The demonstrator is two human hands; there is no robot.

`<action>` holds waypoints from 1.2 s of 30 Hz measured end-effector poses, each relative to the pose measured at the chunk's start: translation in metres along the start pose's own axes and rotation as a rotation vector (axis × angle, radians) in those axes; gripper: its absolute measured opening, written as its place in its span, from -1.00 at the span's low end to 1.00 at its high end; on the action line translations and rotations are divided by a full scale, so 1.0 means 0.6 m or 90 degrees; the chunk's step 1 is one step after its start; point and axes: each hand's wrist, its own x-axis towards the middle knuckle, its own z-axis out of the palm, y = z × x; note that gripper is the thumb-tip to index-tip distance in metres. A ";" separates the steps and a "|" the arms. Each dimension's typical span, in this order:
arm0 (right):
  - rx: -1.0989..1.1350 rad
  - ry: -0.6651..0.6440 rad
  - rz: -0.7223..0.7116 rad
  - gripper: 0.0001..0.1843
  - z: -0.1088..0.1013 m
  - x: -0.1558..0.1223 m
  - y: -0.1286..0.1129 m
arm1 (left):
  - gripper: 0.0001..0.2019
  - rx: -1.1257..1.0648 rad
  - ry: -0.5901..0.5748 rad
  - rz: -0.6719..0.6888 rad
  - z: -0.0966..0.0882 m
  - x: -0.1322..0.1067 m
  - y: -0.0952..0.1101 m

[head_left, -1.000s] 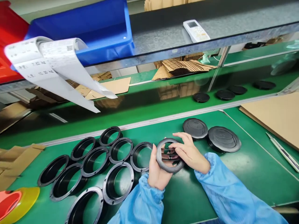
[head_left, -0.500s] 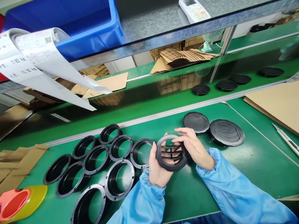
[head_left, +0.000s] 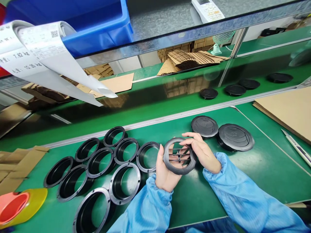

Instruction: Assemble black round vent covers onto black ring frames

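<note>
A round black air vent (head_left: 169,162) with thin slats across its opening is held above the green table. My left hand (head_left: 164,177) cradles it from below and behind, thumb on the left rim; the palm shows through between the slats. At the upper right of the vent, my right hand (head_left: 203,153) has its fingertips over the rim, reaching the opening; its thumb is hidden. Two black vents with closed covers, a nearer one (head_left: 235,137) and a farther one (head_left: 204,126), lie beyond my right hand. Several black flanged rings (head_left: 124,183) stand to the left.
A green conveyor belt (head_left: 155,113) behind the table carries several black round vents (head_left: 235,90). Cardboard sheets (head_left: 286,106) and a utility knife (head_left: 296,145) lie right. A tape roll (head_left: 36,207) sits front left. Overhead, a shelf holds a blue bin (head_left: 97,40); label strips (head_left: 65,64) hang down.
The vent's slats look thinner, seen more edge-on than before. Both hands keep nearly the same hold. The view has shifted slightly.
</note>
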 end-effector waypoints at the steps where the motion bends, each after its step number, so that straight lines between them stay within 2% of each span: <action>1: 0.002 -0.002 -0.003 -0.46 0.000 0.000 0.001 | -0.51 -0.003 -0.002 -0.001 -0.001 0.000 0.000; 17: -0.012 -0.003 -0.033 -0.50 0.000 -0.001 0.002 | -0.48 -0.022 -0.020 0.001 -0.005 -0.001 0.004; 25: -0.011 -0.022 -0.029 -0.72 0.007 -0.003 0.010 | -0.47 -0.055 -0.038 0.017 -0.001 -0.007 0.006; 31: -0.019 -0.030 -0.064 -0.75 0.005 -0.004 0.008 | -0.54 -0.034 -0.047 0.043 0.003 -0.006 0.006; 36: -0.018 -0.042 -0.126 -0.72 0.001 -0.004 0.007 | -0.59 -0.031 -0.101 0.092 -0.003 -0.007 0.002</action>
